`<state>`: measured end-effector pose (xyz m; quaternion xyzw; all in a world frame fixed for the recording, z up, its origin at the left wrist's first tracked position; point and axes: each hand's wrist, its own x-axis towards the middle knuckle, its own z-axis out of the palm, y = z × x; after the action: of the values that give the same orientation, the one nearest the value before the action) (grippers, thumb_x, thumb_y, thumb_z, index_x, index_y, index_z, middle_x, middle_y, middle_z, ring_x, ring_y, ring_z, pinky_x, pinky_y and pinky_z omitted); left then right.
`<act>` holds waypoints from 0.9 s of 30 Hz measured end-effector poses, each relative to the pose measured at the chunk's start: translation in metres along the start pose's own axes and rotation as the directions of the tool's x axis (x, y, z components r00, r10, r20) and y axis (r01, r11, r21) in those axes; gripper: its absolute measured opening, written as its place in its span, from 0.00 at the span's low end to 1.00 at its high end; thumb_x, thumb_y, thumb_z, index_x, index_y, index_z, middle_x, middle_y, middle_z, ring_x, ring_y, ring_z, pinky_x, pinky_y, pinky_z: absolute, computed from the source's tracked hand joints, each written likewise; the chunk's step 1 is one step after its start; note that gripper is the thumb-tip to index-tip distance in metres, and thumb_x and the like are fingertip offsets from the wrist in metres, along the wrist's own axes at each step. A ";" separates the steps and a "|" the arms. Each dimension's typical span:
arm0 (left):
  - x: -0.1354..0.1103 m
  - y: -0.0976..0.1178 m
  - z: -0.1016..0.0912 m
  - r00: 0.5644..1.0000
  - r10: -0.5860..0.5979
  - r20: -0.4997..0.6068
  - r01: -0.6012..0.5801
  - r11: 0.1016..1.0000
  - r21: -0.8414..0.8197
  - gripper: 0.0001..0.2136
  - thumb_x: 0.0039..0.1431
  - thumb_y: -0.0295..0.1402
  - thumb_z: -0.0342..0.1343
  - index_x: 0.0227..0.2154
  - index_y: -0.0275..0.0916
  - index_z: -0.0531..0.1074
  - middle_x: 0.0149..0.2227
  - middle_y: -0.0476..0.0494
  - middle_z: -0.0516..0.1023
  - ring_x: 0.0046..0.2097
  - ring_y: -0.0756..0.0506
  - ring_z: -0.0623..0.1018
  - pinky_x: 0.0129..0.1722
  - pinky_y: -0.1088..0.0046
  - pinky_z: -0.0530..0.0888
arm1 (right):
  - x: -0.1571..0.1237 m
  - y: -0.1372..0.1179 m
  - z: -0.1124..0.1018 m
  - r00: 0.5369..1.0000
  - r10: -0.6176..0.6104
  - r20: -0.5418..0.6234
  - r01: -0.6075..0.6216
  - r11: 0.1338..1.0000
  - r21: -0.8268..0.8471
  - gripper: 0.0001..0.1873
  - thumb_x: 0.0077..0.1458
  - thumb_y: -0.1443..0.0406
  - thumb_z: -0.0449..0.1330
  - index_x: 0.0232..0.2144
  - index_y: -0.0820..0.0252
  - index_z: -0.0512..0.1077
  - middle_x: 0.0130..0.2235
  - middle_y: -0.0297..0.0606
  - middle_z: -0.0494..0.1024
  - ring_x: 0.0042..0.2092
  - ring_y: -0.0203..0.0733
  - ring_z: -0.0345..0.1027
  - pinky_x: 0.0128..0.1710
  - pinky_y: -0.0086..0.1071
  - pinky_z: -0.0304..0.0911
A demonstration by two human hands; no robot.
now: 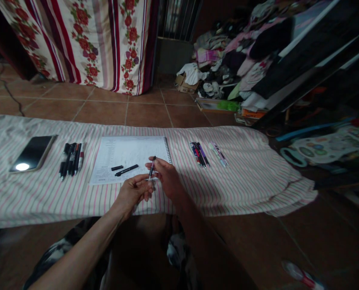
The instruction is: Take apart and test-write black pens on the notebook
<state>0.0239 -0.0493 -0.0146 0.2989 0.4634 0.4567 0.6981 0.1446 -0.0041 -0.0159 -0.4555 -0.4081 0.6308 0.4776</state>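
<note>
A slim pen [151, 168], dark along its upper part and pale at its lower end, stands tilted between my two hands. My left hand [136, 190] is closed, its fingertips pinching the pen's lower end. Higher up, my right hand [166, 174] has its thumb and fingers closed round the dark part. Both hands are over the lower right of a spiral notebook [131, 147] with printed pages. On the page, left of my hands, lie a black pen body [126, 170] and a short black cap-like piece [117, 168].
Several pens and markers [71, 159] lie left of the notebook, beyond them a phone [33, 154]. Dark and purple pens [200, 155] and pastel pens [218, 154] lie to the right. A striped cloth [242, 181] covers the surface. Piled clothes [224, 56] stand behind.
</note>
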 end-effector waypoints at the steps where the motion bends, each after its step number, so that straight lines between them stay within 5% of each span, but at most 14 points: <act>1: 0.000 0.000 0.000 1.000 0.004 -0.005 -0.004 1.000 0.007 0.20 0.41 0.33 0.65 0.39 0.30 0.72 0.20 0.47 0.74 0.16 0.57 0.65 0.18 0.80 0.60 | 0.000 0.001 0.000 1.000 -0.006 0.006 0.006 1.000 -0.011 0.16 0.50 0.56 0.55 0.38 0.58 0.72 0.36 0.41 0.78 0.36 0.39 0.69 0.31 0.29 0.59; 15: -0.001 0.003 0.000 0.998 0.041 -0.043 -0.037 0.996 0.087 0.14 0.45 0.37 0.62 0.31 0.31 0.74 0.19 0.49 0.72 0.15 0.57 0.62 0.17 0.79 0.56 | 0.002 0.002 0.003 0.999 0.000 -0.047 -0.002 0.999 -0.038 0.16 0.50 0.56 0.55 0.37 0.59 0.72 0.36 0.41 0.78 0.36 0.38 0.69 0.31 0.29 0.57; 27: -0.004 0.001 -0.001 0.999 0.035 -0.041 -0.024 0.971 0.236 0.15 0.44 0.42 0.60 0.25 0.32 0.72 0.18 0.50 0.70 0.15 0.57 0.61 0.17 0.78 0.57 | 0.010 -0.001 0.001 0.963 -0.063 -0.260 0.053 0.998 -0.044 0.16 0.49 0.57 0.54 0.38 0.58 0.71 0.36 0.40 0.79 0.41 0.41 0.70 0.31 0.28 0.57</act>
<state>0.0216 -0.0528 -0.0125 0.3762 0.5255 0.4155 0.6401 0.1427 0.0063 -0.0165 -0.5313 -0.3661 0.5434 0.5370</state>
